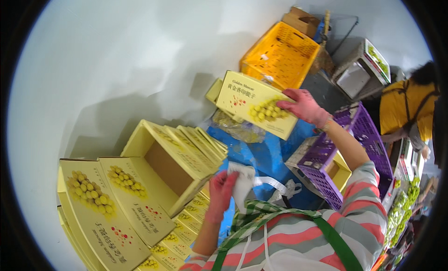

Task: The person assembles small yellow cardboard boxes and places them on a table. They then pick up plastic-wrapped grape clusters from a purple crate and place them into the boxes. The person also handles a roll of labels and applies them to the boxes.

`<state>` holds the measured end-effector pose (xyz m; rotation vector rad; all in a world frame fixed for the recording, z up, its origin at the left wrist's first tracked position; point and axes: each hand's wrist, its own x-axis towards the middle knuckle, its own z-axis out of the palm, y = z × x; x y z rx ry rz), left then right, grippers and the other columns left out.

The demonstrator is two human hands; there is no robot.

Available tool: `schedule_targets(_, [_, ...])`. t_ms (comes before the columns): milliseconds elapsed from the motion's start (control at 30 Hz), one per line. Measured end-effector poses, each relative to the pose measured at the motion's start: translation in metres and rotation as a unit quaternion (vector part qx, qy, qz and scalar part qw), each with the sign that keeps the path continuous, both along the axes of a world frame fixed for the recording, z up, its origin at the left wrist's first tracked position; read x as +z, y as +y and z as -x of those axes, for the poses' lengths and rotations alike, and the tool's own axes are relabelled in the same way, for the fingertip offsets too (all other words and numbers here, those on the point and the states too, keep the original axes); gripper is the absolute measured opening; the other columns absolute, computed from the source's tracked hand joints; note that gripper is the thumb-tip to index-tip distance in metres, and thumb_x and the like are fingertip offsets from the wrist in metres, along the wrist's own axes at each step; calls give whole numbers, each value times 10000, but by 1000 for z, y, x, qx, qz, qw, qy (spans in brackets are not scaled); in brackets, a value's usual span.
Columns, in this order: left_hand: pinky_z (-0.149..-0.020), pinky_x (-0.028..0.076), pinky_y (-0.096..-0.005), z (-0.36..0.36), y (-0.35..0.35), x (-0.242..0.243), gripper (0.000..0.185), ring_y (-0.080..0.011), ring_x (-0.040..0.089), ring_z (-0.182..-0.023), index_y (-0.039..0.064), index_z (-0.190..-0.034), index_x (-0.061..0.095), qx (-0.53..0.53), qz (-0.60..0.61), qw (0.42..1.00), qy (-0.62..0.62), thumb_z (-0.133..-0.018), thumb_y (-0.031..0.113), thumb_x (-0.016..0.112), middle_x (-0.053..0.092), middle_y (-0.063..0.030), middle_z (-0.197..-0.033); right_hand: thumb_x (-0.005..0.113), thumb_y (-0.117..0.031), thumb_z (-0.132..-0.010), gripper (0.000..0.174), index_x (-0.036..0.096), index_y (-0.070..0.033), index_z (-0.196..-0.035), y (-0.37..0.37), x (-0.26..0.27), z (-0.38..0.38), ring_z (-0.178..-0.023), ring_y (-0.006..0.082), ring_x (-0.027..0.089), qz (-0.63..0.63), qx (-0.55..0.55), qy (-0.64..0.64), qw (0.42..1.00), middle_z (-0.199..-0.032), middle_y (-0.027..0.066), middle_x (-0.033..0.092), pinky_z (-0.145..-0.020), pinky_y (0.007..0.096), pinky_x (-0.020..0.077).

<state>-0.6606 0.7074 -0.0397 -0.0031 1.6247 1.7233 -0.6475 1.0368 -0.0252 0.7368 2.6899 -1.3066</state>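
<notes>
My right hand [304, 108], in a pink glove, grips the right end of a pale yellow cardboard fruit box [241, 111] printed with grapes and bearing writing. The box is tilted, its printed face towards me. Part of another yellow carton [212, 92] shows behind its left end. Below it is a crumpled clear plastic bag [241, 129]. My left hand [222, 190], also in a pink glove, pinches a white paper piece [242, 176] with small print. From near that paper a white label strip [271, 182] curls to the right, beside a white plastic bag [289, 189].
At left, yellow cartons [120, 201] are stacked, with an open one [168, 166] on its side. A yellow plastic crate [283, 57] stands beyond the held box. A purple crate [318, 166] is by my right arm. Another person [406, 110] works at far right, near green grapes [402, 215].
</notes>
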Motion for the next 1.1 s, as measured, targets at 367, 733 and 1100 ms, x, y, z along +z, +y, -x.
schedule_targets(367, [-496, 252, -183, -95, 120, 70, 250, 7, 342, -570, 39, -710, 619, -115, -38, 986, 111, -871, 230, 618, 488, 93, -633, 698, -276, -780, 336, 623, -25, -991, -26, 138, -261, -565, 176, 583, -58, -49, 26, 997, -646, 113, 582, -556, 298, 455])
schedule_targets(733, [-593, 402, -253, -194, 159, 67, 321, -80, 477, -614, -22, -852, 655, -300, 43, 876, 375, -890, 286, 572, 603, -15, -677, 705, -332, -773, 319, 625, -61, -921, -43, 149, -426, -516, 237, 557, -218, -121, 116, 961, -587, 103, 545, -501, 311, 427])
schedule_targets(1100, [-823, 426, -301, -248, 94, 59, 488, -183, 585, -854, -17, -902, 624, -242, -22, 896, 370, -961, 342, 298, 643, -100, -892, 715, -116, -709, 282, 561, -50, -936, 50, 80, -534, -723, 304, 567, -423, -257, 257, 830, -770, 121, 578, -646, 383, 452])
